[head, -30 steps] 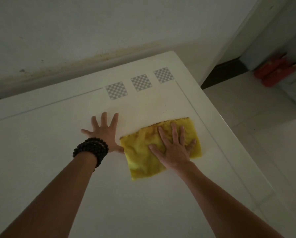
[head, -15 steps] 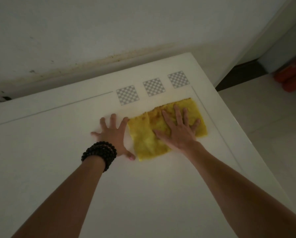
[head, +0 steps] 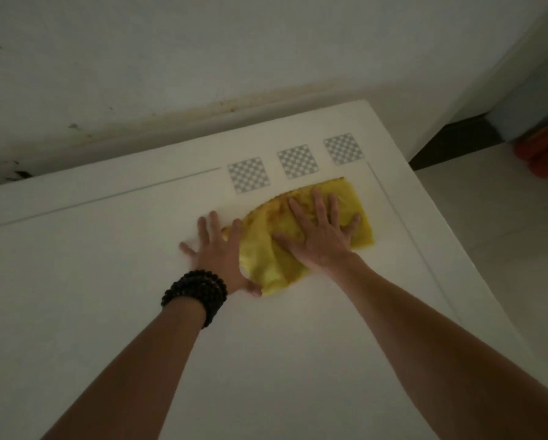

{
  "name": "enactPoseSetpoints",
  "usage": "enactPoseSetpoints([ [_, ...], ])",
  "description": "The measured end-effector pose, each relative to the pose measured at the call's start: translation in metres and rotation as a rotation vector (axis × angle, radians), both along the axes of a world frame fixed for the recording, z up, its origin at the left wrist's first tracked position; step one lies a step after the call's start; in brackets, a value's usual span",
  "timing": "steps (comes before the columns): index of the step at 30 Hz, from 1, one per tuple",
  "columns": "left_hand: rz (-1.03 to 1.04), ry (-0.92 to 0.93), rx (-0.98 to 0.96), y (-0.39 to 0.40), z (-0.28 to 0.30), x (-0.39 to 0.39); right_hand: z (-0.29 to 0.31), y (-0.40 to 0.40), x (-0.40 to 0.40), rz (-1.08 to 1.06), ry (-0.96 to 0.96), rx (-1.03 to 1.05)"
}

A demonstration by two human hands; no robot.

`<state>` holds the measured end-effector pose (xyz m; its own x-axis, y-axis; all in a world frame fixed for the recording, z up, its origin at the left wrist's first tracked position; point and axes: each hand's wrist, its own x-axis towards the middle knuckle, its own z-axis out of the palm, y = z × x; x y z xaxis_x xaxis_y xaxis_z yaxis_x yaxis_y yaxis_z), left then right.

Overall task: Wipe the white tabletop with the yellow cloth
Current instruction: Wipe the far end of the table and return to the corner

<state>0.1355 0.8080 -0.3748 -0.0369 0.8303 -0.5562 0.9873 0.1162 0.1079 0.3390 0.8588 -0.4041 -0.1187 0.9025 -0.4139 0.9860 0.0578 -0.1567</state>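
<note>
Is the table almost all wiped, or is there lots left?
No telling what's done: the white tabletop shows no wet streaks or dirt. In hand: the right hand lies flat on the yellow cloth near the far right corner, just below the checkered squares. The left hand rests beside it, touching the cloth's edge. Possibly left: the wide bare stretch to the left and nearer the person.

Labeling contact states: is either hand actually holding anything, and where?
No grasp. The right hand presses flat, fingers spread, on the yellow cloth near its middle. The left hand lies flat on the tabletop, touching the cloth's left edge.
</note>
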Motion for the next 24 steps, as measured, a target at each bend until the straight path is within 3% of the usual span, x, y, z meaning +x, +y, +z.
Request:
enactPoseSetpoints([
  [7,-0.047,0.048,0.021,0.0,0.001,0.0,-0.002,0.025,-0.016,0.015,0.015,0.013],
  [17,-0.074,0.119,0.038,-0.003,0.002,-0.005,0.001,-0.104,0.008,0.158,0.005,0.02],
  [24,-0.067,0.085,0.06,-0.002,-0.001,-0.006,0.002,-0.043,-0.017,0.139,0.006,0.017],
])
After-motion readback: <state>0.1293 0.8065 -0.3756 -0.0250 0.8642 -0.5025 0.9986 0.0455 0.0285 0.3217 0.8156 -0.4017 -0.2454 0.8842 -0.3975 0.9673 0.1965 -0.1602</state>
